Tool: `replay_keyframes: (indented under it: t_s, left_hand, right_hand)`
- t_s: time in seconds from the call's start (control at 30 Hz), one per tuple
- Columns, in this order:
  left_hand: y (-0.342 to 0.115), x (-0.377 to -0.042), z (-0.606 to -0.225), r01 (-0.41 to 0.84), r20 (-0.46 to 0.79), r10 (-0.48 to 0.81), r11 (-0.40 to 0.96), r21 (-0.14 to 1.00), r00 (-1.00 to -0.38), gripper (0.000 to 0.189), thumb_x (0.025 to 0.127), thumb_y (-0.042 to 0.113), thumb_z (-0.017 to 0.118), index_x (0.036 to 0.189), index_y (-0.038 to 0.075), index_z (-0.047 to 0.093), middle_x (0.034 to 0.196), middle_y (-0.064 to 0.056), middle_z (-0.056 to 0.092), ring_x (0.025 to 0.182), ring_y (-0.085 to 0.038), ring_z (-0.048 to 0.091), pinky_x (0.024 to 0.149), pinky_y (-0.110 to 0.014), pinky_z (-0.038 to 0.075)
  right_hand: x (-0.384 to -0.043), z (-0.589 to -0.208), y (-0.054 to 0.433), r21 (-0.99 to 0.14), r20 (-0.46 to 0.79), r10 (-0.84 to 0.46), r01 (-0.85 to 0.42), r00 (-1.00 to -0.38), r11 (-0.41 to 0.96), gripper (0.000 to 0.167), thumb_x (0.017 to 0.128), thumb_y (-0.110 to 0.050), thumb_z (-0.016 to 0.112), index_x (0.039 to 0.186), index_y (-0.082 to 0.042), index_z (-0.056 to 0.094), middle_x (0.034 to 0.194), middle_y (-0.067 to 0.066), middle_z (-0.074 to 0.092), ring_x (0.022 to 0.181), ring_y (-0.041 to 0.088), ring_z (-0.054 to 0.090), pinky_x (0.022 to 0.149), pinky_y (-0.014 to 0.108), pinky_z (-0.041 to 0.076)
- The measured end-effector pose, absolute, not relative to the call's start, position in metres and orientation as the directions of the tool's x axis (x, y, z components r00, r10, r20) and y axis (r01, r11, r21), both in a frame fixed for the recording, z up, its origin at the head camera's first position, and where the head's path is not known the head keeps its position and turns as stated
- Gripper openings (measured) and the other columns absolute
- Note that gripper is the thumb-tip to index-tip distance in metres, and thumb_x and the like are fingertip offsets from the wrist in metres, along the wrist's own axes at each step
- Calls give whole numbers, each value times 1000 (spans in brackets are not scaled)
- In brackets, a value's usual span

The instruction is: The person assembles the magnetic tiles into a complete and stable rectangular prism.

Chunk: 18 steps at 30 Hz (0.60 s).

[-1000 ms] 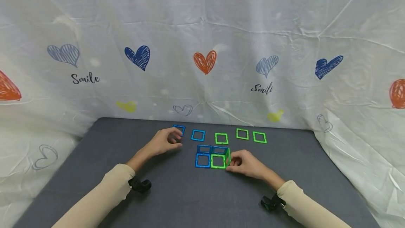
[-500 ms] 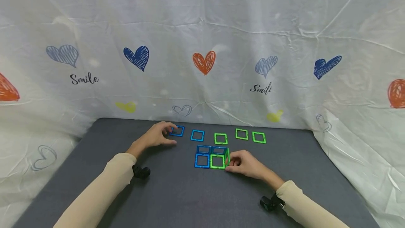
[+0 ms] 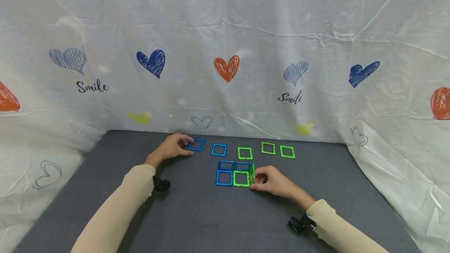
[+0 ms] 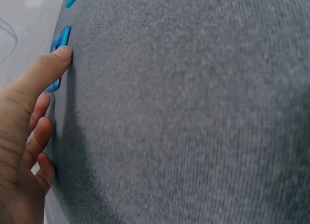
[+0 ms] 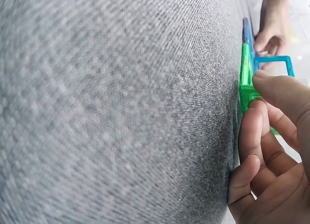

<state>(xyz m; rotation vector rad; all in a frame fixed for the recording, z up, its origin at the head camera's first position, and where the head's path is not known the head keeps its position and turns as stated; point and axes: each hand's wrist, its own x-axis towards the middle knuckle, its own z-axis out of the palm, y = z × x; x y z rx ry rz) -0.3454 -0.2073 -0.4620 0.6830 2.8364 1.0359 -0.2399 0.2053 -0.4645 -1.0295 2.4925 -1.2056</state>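
Thumb & fingers of your L hand [image 3: 173,146] curved at L side of blue square plastic frame [image 3: 195,149], couldn't tell if pinching; your R hand [image 3: 273,181] pinched upright green square plastic frame [image 3: 252,170].

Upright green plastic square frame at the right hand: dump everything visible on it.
The upright green square plastic-looking frame has thin bars around an open middle. It stands on edge along the right side of the flat green square plastic-looking frame. Its far end appears to meet the upright blue square plastic-looking frame at the back. The person's right hand holds it from the right, fingers hiding part.
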Motion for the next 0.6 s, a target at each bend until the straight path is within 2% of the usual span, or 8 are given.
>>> replay_keyframes:
  t_s: [0.2,0.37,0.6]
  left_hand:
    - [-203,-344,-460,403,119,427,674,619,-896,23,86,19,85,106,8,78,93,-3,62,82,-21,56,74,-41,48]
    - [-202,-342,-459,410,112,450,648,642,-886,8,90,12,81,96,9,76,85,-1,61,75,-19,53,70,-37,45]
    - [-201,-339,-461,421,110,463,648,635,-879,4,91,8,79,91,7,75,81,0,57,71,-17,49,68,-35,42]
  right_hand:
    - [-240,-465,206,-751,121,-662,-504,-740,427,9,92,-15,79,89,-15,70,74,-3,64,64,13,59,58,26,48]
    - [-240,-465,206,-751,119,-657,-500,-744,431,9,92,-15,79,90,-15,70,75,-3,64,65,12,60,59,26,49]
    - [-239,-465,206,-753,116,-658,-498,-744,430,8,92,-13,78,91,-13,71,76,-1,65,65,12,60,60,27,49]
